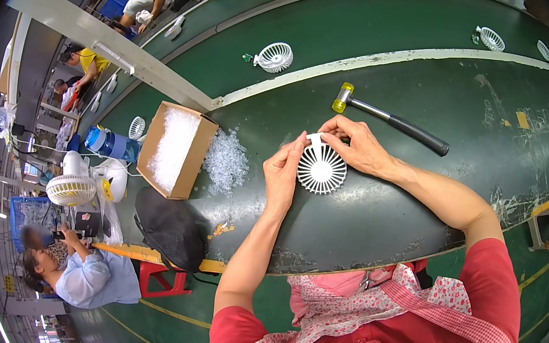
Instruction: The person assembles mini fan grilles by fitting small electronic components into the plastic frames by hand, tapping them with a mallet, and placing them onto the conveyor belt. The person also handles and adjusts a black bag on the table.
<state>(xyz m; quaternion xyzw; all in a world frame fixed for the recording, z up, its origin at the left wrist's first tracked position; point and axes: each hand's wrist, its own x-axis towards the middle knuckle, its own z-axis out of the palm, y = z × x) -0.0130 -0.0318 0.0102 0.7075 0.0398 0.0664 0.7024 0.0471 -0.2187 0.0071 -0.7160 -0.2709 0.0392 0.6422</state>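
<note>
A white fan housing, round with radial slats, lies on the dark table between my hands. Its short stem points away from me. My left hand pinches the left side of the stem. From the right, my right hand closes its fingers on the stem's top; any small part between the fingertips is hidden. Beyond my right hand rests a hammer with a yellow head and black grip. To the left, small clear plastic pieces are heaped beside a cardboard box filled with more of them.
A green conveyor belt runs along the far side, carrying white fan housings. Left stand a blue bottle, a white desk fan and a black bag. A metal post rises there. Co-workers are at the left.
</note>
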